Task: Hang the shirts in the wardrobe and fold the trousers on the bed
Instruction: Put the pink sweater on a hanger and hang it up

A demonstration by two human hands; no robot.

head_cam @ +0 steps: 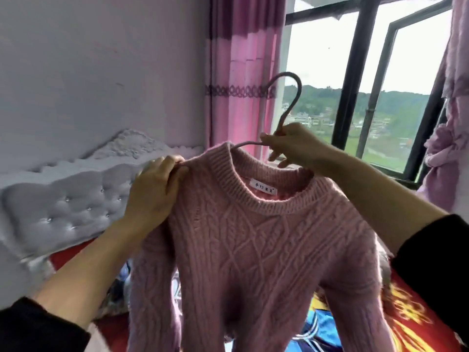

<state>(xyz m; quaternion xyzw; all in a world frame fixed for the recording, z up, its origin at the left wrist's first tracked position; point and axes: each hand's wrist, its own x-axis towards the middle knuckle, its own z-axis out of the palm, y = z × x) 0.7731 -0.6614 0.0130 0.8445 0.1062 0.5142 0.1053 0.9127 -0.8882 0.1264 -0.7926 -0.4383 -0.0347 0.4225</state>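
A pink cable-knit sweater [256, 250] hangs in the air in front of me on a pink hanger [291, 97], whose hook points up toward the window. My right hand [294, 146] grips the hanger just below the hook, above the collar. My left hand [157, 189] pinches the sweater's left shoulder, fingers curled over the knit. A white label shows inside the collar. The sweater's lower part hangs over the bed and hides much of it.
A bed with a red patterned cover [411, 323] lies below, with blue and white clothes [314, 326] on it. A white tufted headboard [66, 199] stands at left. Pink curtains [241, 72] and a window with a dark frame [355, 72] are ahead.
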